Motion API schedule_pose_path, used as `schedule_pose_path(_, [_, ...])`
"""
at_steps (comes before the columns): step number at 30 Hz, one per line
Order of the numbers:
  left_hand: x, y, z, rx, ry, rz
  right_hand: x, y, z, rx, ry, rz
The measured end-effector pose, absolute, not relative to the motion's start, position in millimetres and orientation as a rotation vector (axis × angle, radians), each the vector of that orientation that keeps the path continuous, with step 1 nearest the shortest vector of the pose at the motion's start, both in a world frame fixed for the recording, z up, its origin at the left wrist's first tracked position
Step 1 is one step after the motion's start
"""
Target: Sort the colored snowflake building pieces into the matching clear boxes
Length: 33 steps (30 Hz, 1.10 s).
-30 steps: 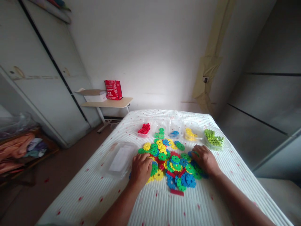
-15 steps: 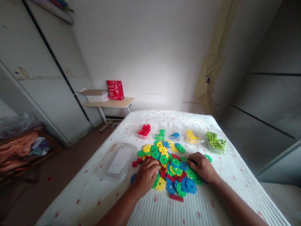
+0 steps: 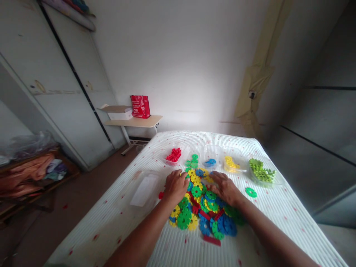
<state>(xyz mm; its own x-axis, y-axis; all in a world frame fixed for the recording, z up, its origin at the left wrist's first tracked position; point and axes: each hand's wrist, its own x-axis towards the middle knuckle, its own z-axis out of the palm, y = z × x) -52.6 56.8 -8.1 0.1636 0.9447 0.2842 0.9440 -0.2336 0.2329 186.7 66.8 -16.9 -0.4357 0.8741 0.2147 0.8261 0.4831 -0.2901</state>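
Observation:
A pile of notched plastic discs (image 3: 196, 191) in green, yellow and blue lies on the table, with red plastic pieces (image 3: 205, 214) among them. At the pile's left side, my left hand (image 3: 176, 185) rests palm down with its fingers stretched forward over the discs, partly hiding them. My right hand (image 3: 224, 187) reaches across the far right part, fingers apart, touching the discs. I see nothing gripped in either hand. One green disc (image 3: 251, 192) lies by itself to the right. A long red piece (image 3: 212, 240) is at the near edge.
Behind the pile stand clear tubs with red pieces (image 3: 174, 155), green discs (image 3: 192, 161), blue discs (image 3: 210, 162), yellow discs (image 3: 231, 163) and light green pieces (image 3: 262, 171). A transparent lid (image 3: 155, 200) lies left. A red bag (image 3: 140, 106) sits on a side table (image 3: 151, 121).
Both hands have moved forward to the pile's far part. Discs near the left forearm are now uncovered, and the lone green disc at right is fully visible. The view has shifted slightly.

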Motion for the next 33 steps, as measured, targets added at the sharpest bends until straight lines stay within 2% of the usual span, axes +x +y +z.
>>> schedule_pose_path(6, [-37,76,-24,2.311,2.045,0.557,156,76,-9,-1.646,-2.471,0.209])
schedule_pose_path(14, [-35,80,-28,2.351,1.918,0.555,144,80,-5,-1.573,-2.538,0.219])
schedule_pose_path(24, [-36,56,-25,2.477,1.583,0.584,177,57,-1,-1.176,-2.506,0.439])
schedule_pose_path(33, [-41,29,-20,2.590,1.404,0.681,219,36,2,-1.279,-2.236,0.324])
